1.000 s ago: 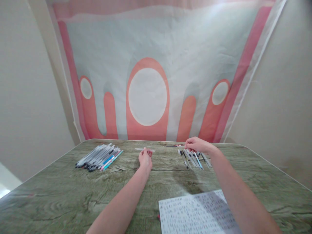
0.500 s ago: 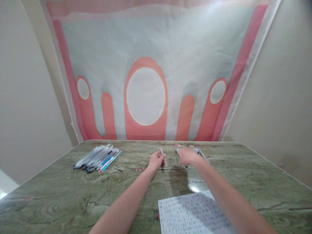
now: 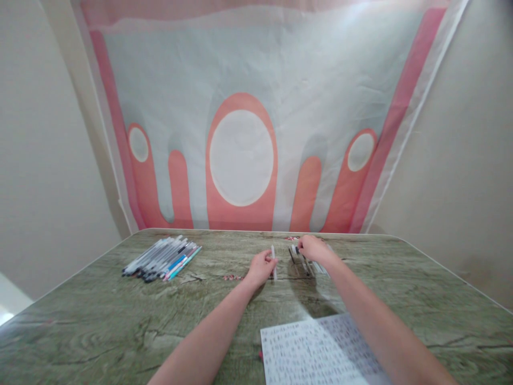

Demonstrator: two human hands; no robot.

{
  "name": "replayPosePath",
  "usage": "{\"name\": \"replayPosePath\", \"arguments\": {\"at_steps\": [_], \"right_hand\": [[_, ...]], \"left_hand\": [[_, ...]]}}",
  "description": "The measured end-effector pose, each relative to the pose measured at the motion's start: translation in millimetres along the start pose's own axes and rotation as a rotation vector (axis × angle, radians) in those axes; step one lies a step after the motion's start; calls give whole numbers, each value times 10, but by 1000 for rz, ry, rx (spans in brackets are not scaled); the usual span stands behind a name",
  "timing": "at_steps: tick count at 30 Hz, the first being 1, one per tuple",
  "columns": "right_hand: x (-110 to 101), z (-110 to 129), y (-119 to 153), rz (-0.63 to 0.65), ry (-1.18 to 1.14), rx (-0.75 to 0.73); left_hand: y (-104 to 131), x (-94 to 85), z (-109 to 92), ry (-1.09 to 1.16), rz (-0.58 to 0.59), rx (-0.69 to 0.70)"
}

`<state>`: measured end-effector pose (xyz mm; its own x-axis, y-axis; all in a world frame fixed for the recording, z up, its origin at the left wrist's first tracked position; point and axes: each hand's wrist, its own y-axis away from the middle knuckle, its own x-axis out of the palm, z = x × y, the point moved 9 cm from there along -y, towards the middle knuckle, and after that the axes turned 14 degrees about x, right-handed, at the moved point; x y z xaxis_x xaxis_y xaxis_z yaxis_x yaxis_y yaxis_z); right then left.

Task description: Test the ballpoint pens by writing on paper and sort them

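Observation:
My left hand [image 3: 261, 267] is closed around a slim whitish pen [image 3: 274, 262], which points away from me just above the table. To its right, my right hand [image 3: 315, 249] is pinched over a small group of dark and clear pens [image 3: 303, 263] lying on the table. At its fingertips is a small piece with a pale and a dark part [image 3: 295, 249]; whether it belongs to one of those pens I cannot tell. More clear pens [image 3: 321, 267] lie partly under the right wrist.
A pile of pens [image 3: 162, 259], mostly clear with dark ends and a few blue and teal, lies at the left. A handwritten sheet or notebook [image 3: 304, 347] lies at the front, partly under my right forearm. The wood-patterned table [image 3: 100, 326] meets a pink and grey hanging [image 3: 240, 214].
My right hand has shifted slightly right and up, uncovering the pens beneath it. My left hand, still with the whitish pen, has moved a little to the right.

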<state>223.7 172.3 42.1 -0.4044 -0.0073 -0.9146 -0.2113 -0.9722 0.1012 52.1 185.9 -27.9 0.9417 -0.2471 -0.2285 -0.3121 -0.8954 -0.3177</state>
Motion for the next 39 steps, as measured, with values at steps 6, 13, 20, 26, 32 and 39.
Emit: {"name": "replayPosePath", "arguments": {"at_steps": [6, 13, 20, 26, 32, 39], "right_hand": [[130, 21, -68, -78, 210, 9], [118, 84, 17, -140, 325, 17], [166, 89, 19, -144, 340, 23], [98, 48, -2, -166, 314, 32], [-59, -3, 2, -187, 264, 50], [-180, -75, -16, -195, 202, 69]], "left_hand": [[2, 47, -18, -133, 102, -19], [3, 65, -29, -145, 108, -12], [1, 64, -34, -159, 115, -3], [-2, 71, -35, -158, 121, 14], [-14, 77, -21, -205, 133, -7], [-69, 90, -114, -359, 185, -55]]}}
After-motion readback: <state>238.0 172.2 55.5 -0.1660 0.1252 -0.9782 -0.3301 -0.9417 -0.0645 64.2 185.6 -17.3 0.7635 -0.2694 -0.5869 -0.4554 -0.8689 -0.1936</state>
